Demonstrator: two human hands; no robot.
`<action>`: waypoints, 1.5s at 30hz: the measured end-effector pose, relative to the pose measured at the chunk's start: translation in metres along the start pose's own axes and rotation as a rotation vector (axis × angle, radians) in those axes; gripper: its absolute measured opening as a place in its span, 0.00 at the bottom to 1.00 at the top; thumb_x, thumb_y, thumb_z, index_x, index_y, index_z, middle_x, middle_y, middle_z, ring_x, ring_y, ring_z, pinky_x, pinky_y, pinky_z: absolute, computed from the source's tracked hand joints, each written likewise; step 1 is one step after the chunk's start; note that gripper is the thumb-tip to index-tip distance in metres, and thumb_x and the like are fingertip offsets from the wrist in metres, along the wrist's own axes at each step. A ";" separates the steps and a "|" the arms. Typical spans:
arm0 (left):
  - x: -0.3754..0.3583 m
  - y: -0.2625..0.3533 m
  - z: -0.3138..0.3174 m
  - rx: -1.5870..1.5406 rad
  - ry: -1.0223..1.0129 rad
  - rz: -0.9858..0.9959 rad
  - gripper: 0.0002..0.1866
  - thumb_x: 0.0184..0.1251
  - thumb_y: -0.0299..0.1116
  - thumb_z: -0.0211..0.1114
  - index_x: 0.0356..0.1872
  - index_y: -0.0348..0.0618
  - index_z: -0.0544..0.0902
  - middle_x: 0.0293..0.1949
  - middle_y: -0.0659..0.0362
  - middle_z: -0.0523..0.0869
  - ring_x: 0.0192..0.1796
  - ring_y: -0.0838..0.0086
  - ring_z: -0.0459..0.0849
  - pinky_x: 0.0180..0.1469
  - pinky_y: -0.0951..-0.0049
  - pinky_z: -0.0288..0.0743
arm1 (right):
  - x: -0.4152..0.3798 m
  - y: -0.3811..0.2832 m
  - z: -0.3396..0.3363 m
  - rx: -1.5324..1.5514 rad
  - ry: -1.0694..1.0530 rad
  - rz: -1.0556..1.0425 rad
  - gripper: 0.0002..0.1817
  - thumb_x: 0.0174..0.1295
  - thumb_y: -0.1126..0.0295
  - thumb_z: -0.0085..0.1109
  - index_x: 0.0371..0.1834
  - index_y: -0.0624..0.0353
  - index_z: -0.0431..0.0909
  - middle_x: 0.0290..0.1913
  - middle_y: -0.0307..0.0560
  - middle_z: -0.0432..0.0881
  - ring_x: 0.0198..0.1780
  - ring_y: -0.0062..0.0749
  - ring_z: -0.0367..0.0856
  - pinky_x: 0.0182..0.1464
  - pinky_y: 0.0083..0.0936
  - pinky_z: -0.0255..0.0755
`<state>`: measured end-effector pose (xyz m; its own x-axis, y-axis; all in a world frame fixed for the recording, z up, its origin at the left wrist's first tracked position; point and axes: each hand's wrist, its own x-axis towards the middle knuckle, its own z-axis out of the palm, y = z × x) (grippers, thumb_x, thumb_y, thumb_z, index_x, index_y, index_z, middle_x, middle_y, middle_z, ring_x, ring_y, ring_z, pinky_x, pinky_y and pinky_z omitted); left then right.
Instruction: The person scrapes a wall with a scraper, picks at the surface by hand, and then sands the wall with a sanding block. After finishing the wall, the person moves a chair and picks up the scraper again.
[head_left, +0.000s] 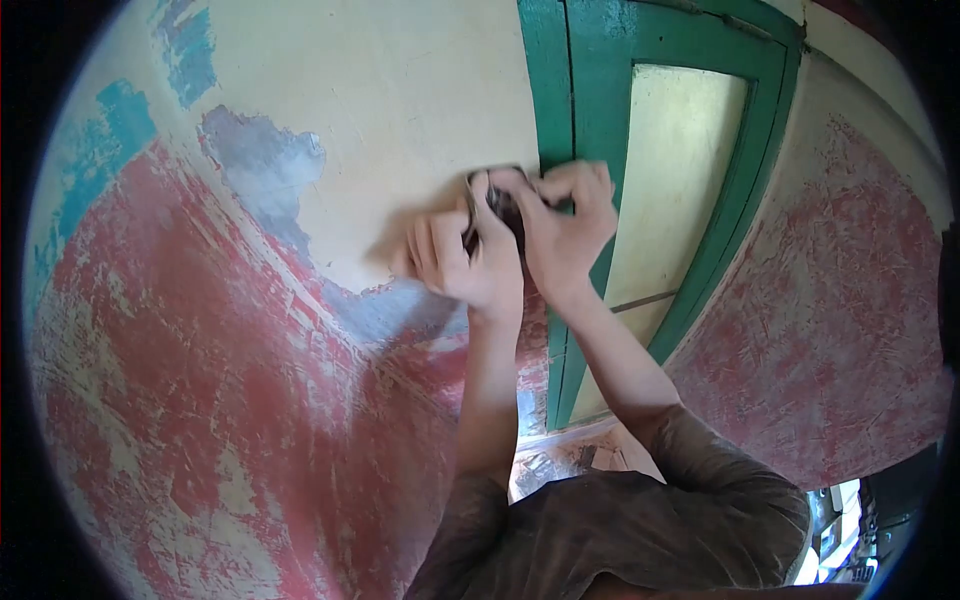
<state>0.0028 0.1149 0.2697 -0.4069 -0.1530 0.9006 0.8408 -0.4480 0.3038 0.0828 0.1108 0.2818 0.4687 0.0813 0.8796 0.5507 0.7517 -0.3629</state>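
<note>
Both hands, left hand (455, 252) and right hand (566, 228), are mostly closed, fingers curled, gripping one dark piece (508, 213) between them, just off centre toward 12 o'clock. Blur obscures its exact form; whether it contacts the wall (390, 110) cannot be determined. Beyond: one green door (597, 90) at 1 o'clock; one grey patch (262, 160) and two blue patches (118, 130) at 10 o'clock; red paint (200, 400) at 8 and 3 o'clock.

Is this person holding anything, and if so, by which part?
Yes, a small dark object, too blurred to identify. The left hand and right hand hold it by opposite sides; exact finger placement is unclear.
</note>
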 end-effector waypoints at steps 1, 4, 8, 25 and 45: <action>-0.001 0.000 0.000 0.005 -0.003 -0.005 0.23 0.56 0.36 0.87 0.20 0.52 0.74 0.19 0.64 0.73 0.24 0.66 0.73 0.41 0.63 0.58 | 0.009 -0.006 0.003 0.002 -0.018 0.011 0.22 0.43 0.73 0.86 0.20 0.52 0.72 0.24 0.36 0.75 0.33 0.34 0.73 0.42 0.33 0.60; -0.011 0.001 0.002 -0.004 0.075 0.003 0.26 0.56 0.33 0.86 0.17 0.50 0.71 0.18 0.64 0.74 0.25 0.65 0.72 0.43 0.63 0.62 | -0.011 0.000 -0.010 -0.030 -0.041 0.101 0.22 0.44 0.73 0.86 0.20 0.52 0.72 0.23 0.36 0.75 0.31 0.33 0.73 0.41 0.33 0.60; -0.085 -0.013 -0.033 0.003 -0.037 -0.072 0.26 0.56 0.33 0.87 0.17 0.50 0.70 0.18 0.64 0.75 0.25 0.67 0.74 0.43 0.63 0.62 | -0.075 0.025 -0.041 -0.094 -0.107 0.119 0.22 0.44 0.74 0.86 0.20 0.51 0.72 0.22 0.36 0.74 0.29 0.33 0.73 0.41 0.33 0.60; -0.082 -0.006 -0.040 -0.001 -0.114 -0.141 0.28 0.57 0.34 0.86 0.17 0.50 0.68 0.18 0.63 0.71 0.24 0.67 0.71 0.41 0.63 0.61 | -0.079 0.019 -0.050 -0.090 -0.141 0.197 0.22 0.46 0.74 0.84 0.20 0.52 0.71 0.21 0.37 0.74 0.27 0.32 0.74 0.42 0.32 0.60; 0.001 0.005 -0.002 -0.185 -0.050 -0.215 0.27 0.56 0.32 0.86 0.18 0.51 0.68 0.17 0.65 0.68 0.24 0.66 0.72 0.40 0.63 0.59 | -0.003 -0.012 -0.007 -0.009 -0.095 0.266 0.22 0.48 0.69 0.85 0.19 0.56 0.73 0.21 0.39 0.74 0.26 0.34 0.72 0.43 0.33 0.60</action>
<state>0.0058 0.1104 0.2714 -0.5472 0.0044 0.8370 0.6556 -0.6194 0.4319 0.0793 0.0972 0.2814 0.5314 0.3363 0.7775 0.4234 0.6895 -0.5877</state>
